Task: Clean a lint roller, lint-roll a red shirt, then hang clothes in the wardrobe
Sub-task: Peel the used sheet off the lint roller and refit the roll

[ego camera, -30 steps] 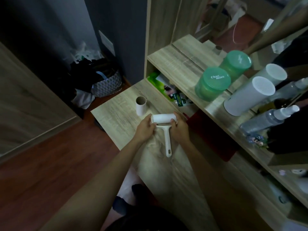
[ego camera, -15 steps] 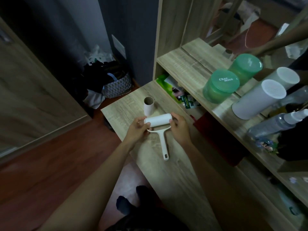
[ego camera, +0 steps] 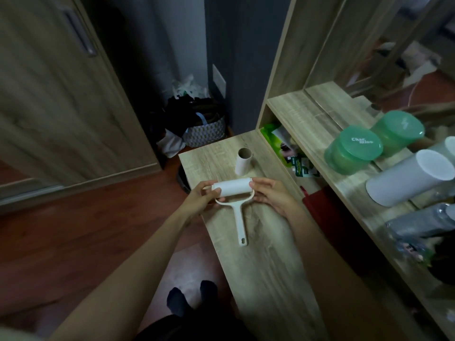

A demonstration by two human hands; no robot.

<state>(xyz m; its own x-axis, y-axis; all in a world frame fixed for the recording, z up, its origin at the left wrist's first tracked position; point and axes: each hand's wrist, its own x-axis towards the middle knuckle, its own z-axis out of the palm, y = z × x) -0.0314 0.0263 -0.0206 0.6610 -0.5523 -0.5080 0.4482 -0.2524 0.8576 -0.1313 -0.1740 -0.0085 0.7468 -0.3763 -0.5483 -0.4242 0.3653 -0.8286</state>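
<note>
Left of centre, your left hand point(ego camera: 200, 196) was closed on the left end of the lint roller point(ego camera: 234, 189), thumb and fingers pinching the white roll. The roller sat mid-frame above the wooden table point(ego camera: 258, 267), its roll crosswise and its handle pointing toward the lower frame. An empty cardboard tube point(ego camera: 243, 161) stood upright just above it. Right of centre, your right hand point(ego camera: 273, 195) was partly curled, fingertips on the roll's right end and the frame beside it. A red cloth point(ego camera: 317, 203), possibly the shirt, lay at the table's right edge.

Risk, as judged: with grip only at the ends, a hard tug could pop the roll from its frame or knock over the tube.
</note>
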